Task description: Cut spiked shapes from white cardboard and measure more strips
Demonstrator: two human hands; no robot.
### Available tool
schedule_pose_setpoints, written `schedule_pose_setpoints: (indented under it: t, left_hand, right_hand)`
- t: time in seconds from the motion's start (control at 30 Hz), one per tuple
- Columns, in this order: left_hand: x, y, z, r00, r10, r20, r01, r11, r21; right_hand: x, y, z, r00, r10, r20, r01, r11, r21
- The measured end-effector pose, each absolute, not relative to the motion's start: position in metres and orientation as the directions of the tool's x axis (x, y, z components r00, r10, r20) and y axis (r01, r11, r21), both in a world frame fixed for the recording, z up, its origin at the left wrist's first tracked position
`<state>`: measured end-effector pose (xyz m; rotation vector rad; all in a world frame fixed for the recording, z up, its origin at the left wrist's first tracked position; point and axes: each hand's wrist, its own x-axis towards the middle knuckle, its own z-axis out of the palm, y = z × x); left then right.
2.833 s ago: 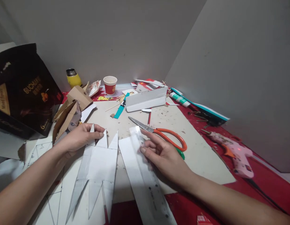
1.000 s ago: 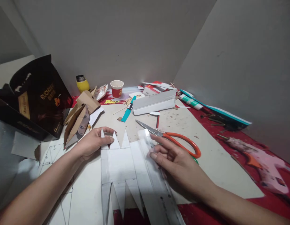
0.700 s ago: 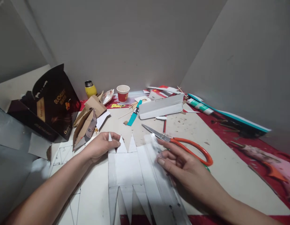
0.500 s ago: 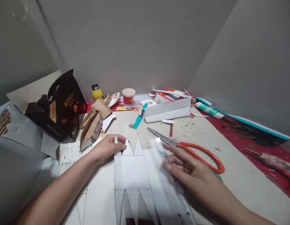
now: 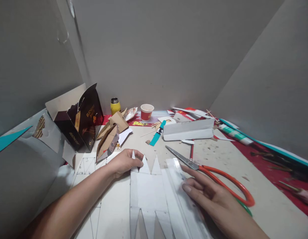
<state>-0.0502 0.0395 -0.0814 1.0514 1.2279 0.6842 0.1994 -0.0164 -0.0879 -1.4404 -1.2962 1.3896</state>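
fingers pinch cutout over board, grey walls behind.

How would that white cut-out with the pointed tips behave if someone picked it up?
The white cut-out looks thin, like card or paper, so it would probably feel light. Lines cross it at the bases of its points; if those are creases, it may bend there. The points narrow sharply, so their tips could crumple easily.
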Motion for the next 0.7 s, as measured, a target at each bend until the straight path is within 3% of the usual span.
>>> schedule_pose_setpoints:
  t: [0.2, 0.5, 0.7]
  left_hand:
    - [-0.050, 0.040, -0.078, 0.233, 0.890, -0.393, 0.043, 0.394, 0.918]
    - [-0.049, 0.040, -0.072, 0.245, 0.883, -0.402, -0.025, 0.420, 0.907]
    - [-0.047, 0.040, -0.072, 0.274, 0.879, -0.390, -0.028, 0.412, 0.911]
  right_hand:
    - [0.196, -0.018, -0.076, -0.066, 0.979, -0.190, 0.174, -0.177, -0.969]
    - [0.194, -0.020, -0.068, -0.109, 0.968, -0.227, 0.013, -0.227, -0.974]
    - [0.174, -0.024, -0.047, -0.226, 0.936, -0.269, 0.084, -0.257, -0.963]
